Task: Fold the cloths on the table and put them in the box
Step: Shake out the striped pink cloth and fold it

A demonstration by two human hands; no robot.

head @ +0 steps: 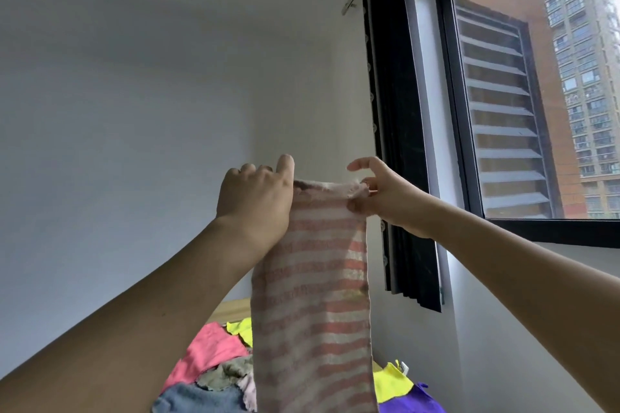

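Observation:
A pink and white striped cloth (312,305) hangs in the air in front of me, doubled over into a long narrow strip. My left hand (256,198) grips its top left corner with curled fingers. My right hand (379,193) pinches the top right corner between thumb and fingers. Below, a pile of cloths lies on the table: a pink cloth (211,352), a grey-green cloth (228,375), a blue cloth (201,397), a yellow cloth (240,329), another yellow cloth (391,382) and a purple cloth (412,402). The box is out of view.
A pale wooden table edge (231,308) shows behind the pile. A white wall fills the left. A dark curtain (399,144) hangs beside a black-framed window (536,94) on the right.

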